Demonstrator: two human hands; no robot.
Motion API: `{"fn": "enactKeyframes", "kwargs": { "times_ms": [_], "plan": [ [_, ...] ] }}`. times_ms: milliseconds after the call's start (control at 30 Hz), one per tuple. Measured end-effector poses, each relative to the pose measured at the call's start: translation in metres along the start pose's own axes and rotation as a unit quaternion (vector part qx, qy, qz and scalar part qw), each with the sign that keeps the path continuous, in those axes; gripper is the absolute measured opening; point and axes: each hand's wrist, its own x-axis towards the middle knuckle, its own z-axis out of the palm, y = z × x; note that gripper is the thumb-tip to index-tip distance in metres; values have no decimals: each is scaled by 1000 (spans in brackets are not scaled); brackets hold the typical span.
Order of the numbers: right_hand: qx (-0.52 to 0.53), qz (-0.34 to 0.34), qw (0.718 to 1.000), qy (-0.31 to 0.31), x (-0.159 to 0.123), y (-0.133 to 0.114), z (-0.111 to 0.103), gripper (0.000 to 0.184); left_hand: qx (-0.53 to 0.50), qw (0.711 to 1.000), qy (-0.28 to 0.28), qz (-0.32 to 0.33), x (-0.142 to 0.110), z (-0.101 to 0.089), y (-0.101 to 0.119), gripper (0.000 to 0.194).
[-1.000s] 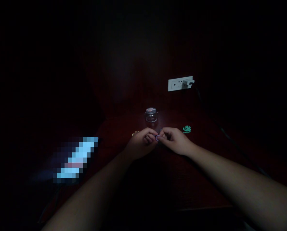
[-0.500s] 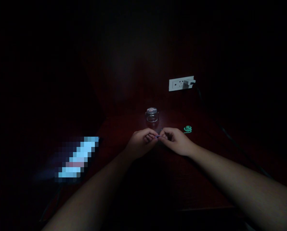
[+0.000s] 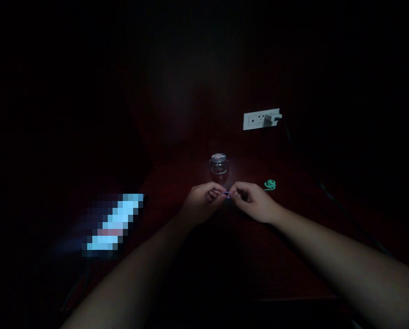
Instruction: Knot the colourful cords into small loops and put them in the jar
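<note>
The scene is very dark. My left hand [image 3: 202, 203] and my right hand [image 3: 251, 200] meet fingertip to fingertip over a dark reddish table [image 3: 177, 183]. Both are closed in a pinch on a small purple band [image 3: 227, 194] stretched between them. A small clear glass jar [image 3: 218, 164] stands just beyond my hands. A teal band [image 3: 269, 185] lies on the table to the right of my right hand.
A white wall socket [image 3: 257, 120] with a white plug [image 3: 272, 118] in it sits behind the table; a dark cable [image 3: 328, 194] runs from it toward the lower right. A lit screen [image 3: 113, 225] glows at the left.
The purple band looked like a round loop a second ago and is now pulled flatter between my fingertips. My hands have hardly shifted.
</note>
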Motion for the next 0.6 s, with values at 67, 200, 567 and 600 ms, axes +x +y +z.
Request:
{"fn": "enactKeyframes", "kwargs": {
  "times_ms": [67, 200, 567, 600],
  "plan": [
    [2, 3, 1000, 3, 0, 0, 0, 11, -3, 1000, -1, -2, 0, 0, 0, 17],
    [4, 2, 1000, 10, 1, 0, 1, 12, -1, 1000, -2, 1, 0, 1, -2, 17],
    [-11, 10, 1000, 11, 0, 1, 0, 10, 6, 1000, -15, 0, -1, 0, 1, 15],
    [-11, 9, 1000, 13, 0, 1, 0, 10, 5, 1000, -15, -1, -1, 0, 1, 14]
  ]
}}
